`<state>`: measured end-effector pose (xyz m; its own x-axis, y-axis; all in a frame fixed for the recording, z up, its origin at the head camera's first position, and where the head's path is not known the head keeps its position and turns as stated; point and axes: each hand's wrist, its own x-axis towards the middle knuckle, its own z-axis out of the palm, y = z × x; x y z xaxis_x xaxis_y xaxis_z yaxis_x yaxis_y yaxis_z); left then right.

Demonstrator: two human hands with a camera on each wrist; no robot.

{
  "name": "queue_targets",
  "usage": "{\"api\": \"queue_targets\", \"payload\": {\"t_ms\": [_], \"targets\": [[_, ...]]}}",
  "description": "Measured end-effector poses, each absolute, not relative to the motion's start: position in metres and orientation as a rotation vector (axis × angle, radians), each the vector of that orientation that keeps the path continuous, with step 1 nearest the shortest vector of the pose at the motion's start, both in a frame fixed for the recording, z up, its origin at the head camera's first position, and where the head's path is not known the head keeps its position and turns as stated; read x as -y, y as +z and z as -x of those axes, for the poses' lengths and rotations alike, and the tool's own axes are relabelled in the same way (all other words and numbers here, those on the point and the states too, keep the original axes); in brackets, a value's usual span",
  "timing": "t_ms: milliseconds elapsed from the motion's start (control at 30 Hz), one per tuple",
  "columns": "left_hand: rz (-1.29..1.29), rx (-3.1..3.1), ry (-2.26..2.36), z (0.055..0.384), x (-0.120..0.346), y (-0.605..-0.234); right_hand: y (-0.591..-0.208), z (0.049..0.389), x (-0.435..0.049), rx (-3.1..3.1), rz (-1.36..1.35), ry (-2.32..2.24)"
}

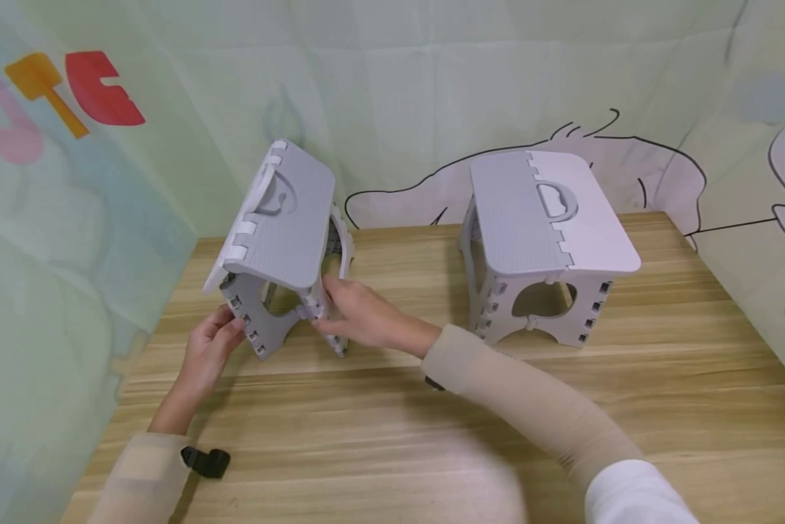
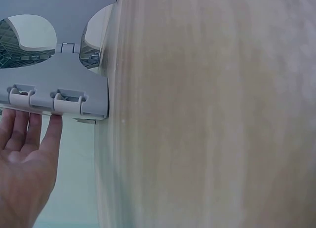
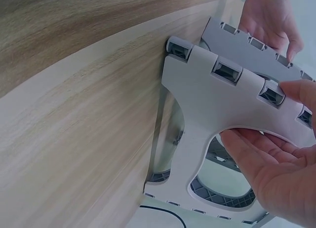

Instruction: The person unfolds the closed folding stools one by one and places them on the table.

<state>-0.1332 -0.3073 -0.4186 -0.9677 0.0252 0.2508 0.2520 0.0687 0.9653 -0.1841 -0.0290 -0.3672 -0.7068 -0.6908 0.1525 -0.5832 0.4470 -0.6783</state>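
A grey and white folding stool (image 1: 288, 225) stands part-folded on the left of the table, its hinged seat bent into a ridge. My right hand (image 1: 366, 313) grips its right leg panel (image 3: 222, 99), thumb at the hinged edge and fingers in the cutout. My left hand (image 1: 212, 346) touches the outer edge of the left leg panel (image 2: 54, 82), with its fingers (image 2: 34, 132) nearly straight against the hinges. A second folding stool (image 1: 550, 211) of the same kind stands fully unfolded to the right, seat flat, apart from both hands.
Both stools are on a wood-grain table (image 1: 340, 437). A printed cloth backdrop (image 1: 392, 109) rises behind the table and along its sides. A black wrist strap (image 1: 205, 462) sits at my left sleeve.
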Motion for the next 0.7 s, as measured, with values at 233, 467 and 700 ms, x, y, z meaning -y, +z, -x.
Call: {"api": "queue_targets", "payload": {"t_ms": [233,467,700], "targets": [[0.282,2.161,-2.03,0.1336,0.3071,-0.4187,-0.3661,0.1845,0.0267,-2.546,1.145,-1.096],[0.265,2.157,-2.03,0.1338,0.3064,-0.4185,-0.3664,0.1846,0.0254,-2.549,1.155,-1.097],[0.264,2.162,-2.027,0.1344,0.3059,-0.4182,-0.3672,0.1842,0.0229,-2.551,1.154,-1.109]]}}
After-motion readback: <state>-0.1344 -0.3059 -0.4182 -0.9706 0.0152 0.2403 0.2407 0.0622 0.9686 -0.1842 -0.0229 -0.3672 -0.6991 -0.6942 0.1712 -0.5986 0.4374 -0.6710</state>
